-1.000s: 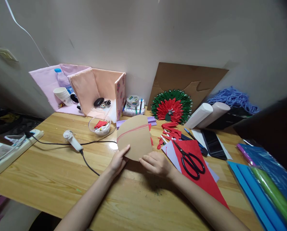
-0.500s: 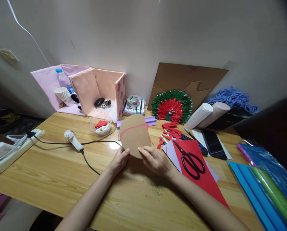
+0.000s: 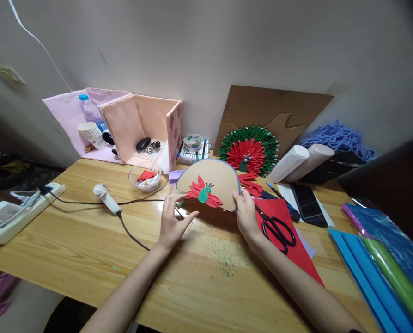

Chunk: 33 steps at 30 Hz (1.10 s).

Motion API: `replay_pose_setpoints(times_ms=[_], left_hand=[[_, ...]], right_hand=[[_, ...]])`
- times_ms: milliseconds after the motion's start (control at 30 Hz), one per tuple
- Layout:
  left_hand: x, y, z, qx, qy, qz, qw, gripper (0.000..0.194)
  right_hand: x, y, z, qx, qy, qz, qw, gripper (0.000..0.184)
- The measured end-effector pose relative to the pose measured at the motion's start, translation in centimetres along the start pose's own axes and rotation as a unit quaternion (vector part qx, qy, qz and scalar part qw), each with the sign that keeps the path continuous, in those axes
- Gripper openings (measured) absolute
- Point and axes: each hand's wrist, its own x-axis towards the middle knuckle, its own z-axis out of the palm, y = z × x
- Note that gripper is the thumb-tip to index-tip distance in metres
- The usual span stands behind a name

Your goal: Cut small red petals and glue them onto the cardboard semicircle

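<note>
Cardboard [image 3: 215, 175] turned over | right hand [image 3: 247, 216] grips edge | scissors [image 3: 273, 225] just beside

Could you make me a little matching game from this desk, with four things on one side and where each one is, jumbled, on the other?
Things:
1. Scissors
2. Phone
3. Tape roll
4. Rounded cardboard

Places:
A. On top of the marker case
B. Held by the right hand
C. Lying on the red sheet
D. Lying on white paper

Right pairs: 1-C, 2-D, 3-A, 4-B
</note>
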Motion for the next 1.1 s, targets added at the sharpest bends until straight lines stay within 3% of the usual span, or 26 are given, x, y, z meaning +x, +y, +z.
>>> replay_pose_setpoints(times_ms=[100,200,300,467,900,1100], left_hand=[[-0.1,0.0,-0.5,0.102,-0.050,0.124,0.986,0.050],[0.1,-0.5,-0.7,0.125,-0.128,0.163,0.970,0.038],[0.3,-0.8,-0.8,0.067,-0.170,0.137,0.974,0.031],[0.8,-0.6,-0.9,-0.058,-0.225,0.010,0.973,0.029],[0.4,-1.0,-0.5,-0.052,-0.227,-0.008,0.972,0.029],[-0.2,-1.4,-0.1,0.090,-0.223,0.132,0.962,0.030]], right_hand=[[-0.6,0.2,0.4,-0.003,-0.049,0.047,0.998,0.020],[-1.0,0.3,0.6,-0.035,-0.075,0.066,0.994,0.019],[-1.1,0.4,0.6,-0.052,-0.086,0.085,0.991,0.018],[-0.6,0.5,0.3,-0.062,-0.090,0.091,0.990,0.018],[-0.3,0.8,0.3,-0.053,-0.098,0.087,0.990,0.015],[-0.2,1.9,-0.1,-0.046,-0.119,0.090,0.988,0.013]])
